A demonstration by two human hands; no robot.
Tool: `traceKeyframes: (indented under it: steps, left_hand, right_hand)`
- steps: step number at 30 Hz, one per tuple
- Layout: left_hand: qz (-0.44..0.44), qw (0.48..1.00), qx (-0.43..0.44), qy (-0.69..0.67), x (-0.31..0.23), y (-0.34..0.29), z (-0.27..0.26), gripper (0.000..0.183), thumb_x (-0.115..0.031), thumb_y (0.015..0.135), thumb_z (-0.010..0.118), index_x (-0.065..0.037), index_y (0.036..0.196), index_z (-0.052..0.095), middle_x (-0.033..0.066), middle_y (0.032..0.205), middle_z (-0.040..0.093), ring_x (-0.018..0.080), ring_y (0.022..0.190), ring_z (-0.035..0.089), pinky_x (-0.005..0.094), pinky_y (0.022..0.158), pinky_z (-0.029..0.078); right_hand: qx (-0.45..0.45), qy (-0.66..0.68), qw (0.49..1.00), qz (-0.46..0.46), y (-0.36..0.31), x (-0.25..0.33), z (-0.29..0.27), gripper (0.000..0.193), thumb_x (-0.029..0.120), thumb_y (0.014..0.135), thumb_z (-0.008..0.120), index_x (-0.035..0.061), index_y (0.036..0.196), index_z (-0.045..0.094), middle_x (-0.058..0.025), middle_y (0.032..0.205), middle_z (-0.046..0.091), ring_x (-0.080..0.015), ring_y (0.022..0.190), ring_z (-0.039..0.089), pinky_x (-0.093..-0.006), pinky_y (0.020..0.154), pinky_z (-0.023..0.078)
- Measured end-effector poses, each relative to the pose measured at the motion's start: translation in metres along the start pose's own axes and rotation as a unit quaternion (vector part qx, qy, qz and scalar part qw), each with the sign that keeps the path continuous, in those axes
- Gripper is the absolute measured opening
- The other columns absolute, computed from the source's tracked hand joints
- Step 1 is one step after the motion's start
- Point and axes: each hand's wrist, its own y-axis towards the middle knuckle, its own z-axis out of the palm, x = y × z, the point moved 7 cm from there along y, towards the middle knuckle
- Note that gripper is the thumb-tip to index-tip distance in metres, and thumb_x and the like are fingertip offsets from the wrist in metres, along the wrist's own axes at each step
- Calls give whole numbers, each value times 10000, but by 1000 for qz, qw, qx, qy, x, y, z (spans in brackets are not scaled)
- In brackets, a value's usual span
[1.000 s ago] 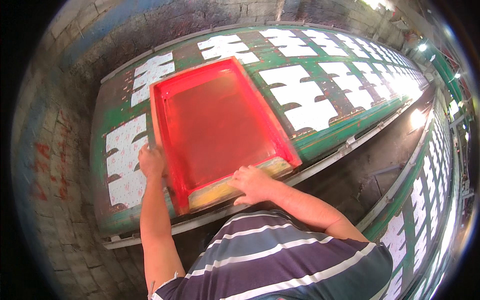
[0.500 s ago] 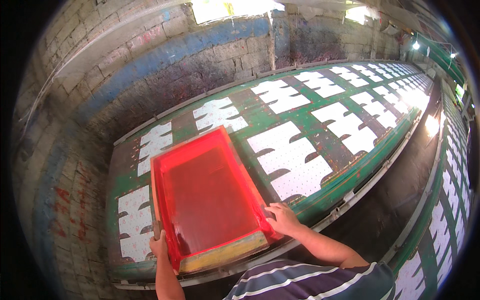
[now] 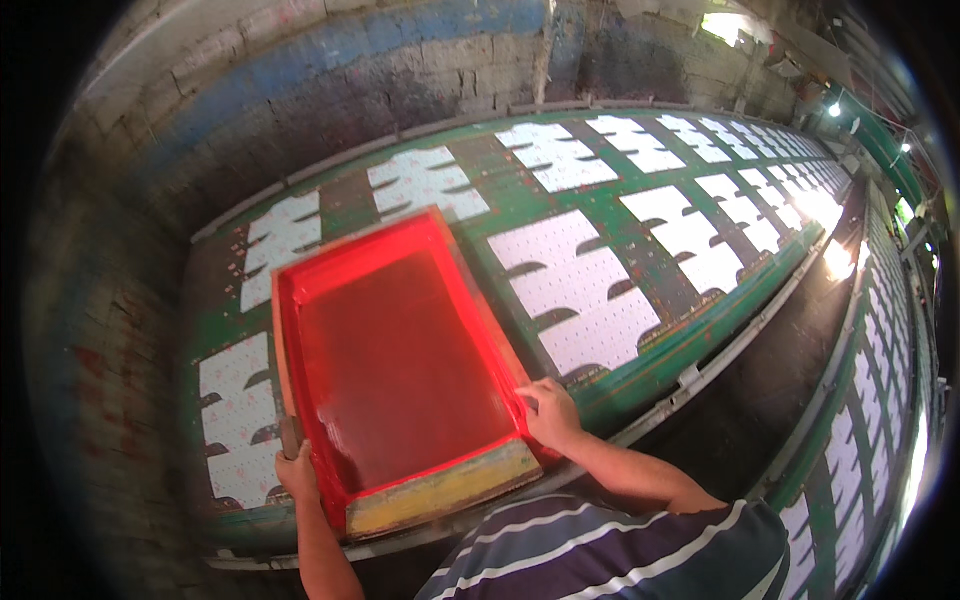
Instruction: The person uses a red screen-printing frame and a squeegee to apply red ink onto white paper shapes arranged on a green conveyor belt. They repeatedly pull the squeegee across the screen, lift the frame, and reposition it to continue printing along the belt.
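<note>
A large screen-printing frame [image 3: 440,488] with wooden sides and a red-inked mesh lies over the long green table [image 3: 612,402] in front of me. Red ink coats its inner walls and shines near the lower left of the mesh. My left hand [image 3: 297,474] is closed round the near part of the left side, by a small brown wooden piece [image 3: 290,436]. My right hand [image 3: 553,415] grips the right side near its close corner, thumb and forefinger at the rim. Whatever lies beneath the frame is hidden.
White cut fabric pieces [image 3: 572,290] with small printed motifs lie in rows along the table. A metal rail [image 3: 690,380] runs along its near edge. A second table with similar pieces [image 3: 842,440] stands to the right across a dark aisle. A block wall [image 3: 450,75] rises behind.
My view has tilted, so the table and frame sit higher and farther left in the picture. Both hands stay on the frame, which keeps about the same place over the table.
</note>
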Motion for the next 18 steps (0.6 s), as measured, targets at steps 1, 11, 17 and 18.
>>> traceKeyframes:
  steps: [1, 11, 17, 18]
  left_hand:
    - [18, 1000, 7, -8, -2, 0, 0, 353, -226, 919, 922, 32, 1059, 725, 138, 947, 773, 240, 853, 706, 433, 825, 568]
    - [-64, 987, 64, -130, -8, 6, -1, 273, -86, 973, 872, 33, 1149, 701, 88, 1018, 744, 167, 859, 690, 357, 756, 561]
    - [-22, 967, 102, -234, -71, -23, 17, 231, -27, 983, 841, 27, 1146, 686, 100, 1043, 753, 176, 854, 720, 337, 755, 599]
    - [-32, 971, 91, -220, -80, -33, 25, 230, -25, 981, 842, 26, 1145, 688, 99, 1042, 754, 176, 856, 723, 338, 758, 600]
  right_hand:
    - [8, -2, 1000, 14, 0, -2, 2, 368, -36, 842, 740, 114, 1168, 823, -160, 1155, 740, -389, 1131, 720, -470, 983, 594]
    - [-11, 21, 999, -27, 11, 21, -29, 288, -47, 835, 745, 151, 1028, 822, -109, 1079, 707, -361, 1079, 706, -475, 914, 590]
    - [-55, 29, 998, -27, 32, -11, -64, 298, -73, 823, 708, 136, 1002, 822, -120, 1039, 733, -363, 1003, 728, -473, 862, 601]
    - [-56, 35, 998, -17, 37, -24, -73, 299, -73, 822, 710, 136, 1002, 827, -123, 1044, 736, -363, 1005, 731, -471, 867, 603]
